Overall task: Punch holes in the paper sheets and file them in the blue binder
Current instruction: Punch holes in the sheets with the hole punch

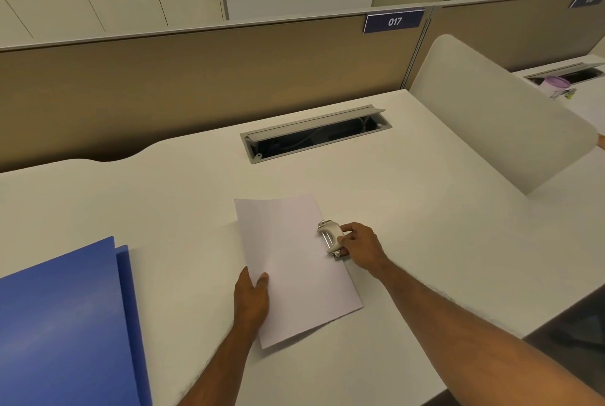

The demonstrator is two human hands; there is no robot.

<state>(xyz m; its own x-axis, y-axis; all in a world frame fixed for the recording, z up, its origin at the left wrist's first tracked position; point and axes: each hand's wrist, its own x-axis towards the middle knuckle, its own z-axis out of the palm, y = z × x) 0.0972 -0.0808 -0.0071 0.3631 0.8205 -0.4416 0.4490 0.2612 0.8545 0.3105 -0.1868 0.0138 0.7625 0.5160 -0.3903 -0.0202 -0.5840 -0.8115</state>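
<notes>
White paper sheets (294,261) lie on the white desk (183,202) in the middle of the view. My left hand (250,299) pinches their left edge, thumb on top. A small white and metal hole punch (331,238) sits over the sheets' right edge. My right hand (360,246) grips the punch from the right side. The blue binder (62,323) lies closed at the lower left, apart from the paper and both hands.
An open grey cable tray (314,133) is set into the desk behind the paper. A beige partition (196,78) with a "017" label closes the back. A white curved divider (497,117) stands at the right. The desk edge runs along the lower right.
</notes>
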